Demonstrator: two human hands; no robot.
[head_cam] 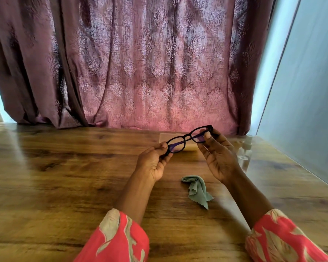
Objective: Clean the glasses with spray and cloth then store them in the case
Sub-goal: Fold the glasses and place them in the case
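Black plastic-framed glasses: pinched at both ends by left hand and right hand; best held by rims, lenses untouched, until sprayed.

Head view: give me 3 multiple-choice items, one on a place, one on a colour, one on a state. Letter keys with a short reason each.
1. Where is the cloth?
A. On the table between the forearms
B. Draped over the spray bottle
C. In the left hand

2. What colour is the frame of the glasses?
A. White
B. Black
C. Red

3. How are the glasses held?
A. Lying on the table
B. By one hand only
C. By both hands, off the table

Key:
1 A: the cloth lies crumpled on the table, touching neither hand.
2 B: the frame is dark black.
3 C: the left hand and the right hand each pinch one end, above the tabletop.
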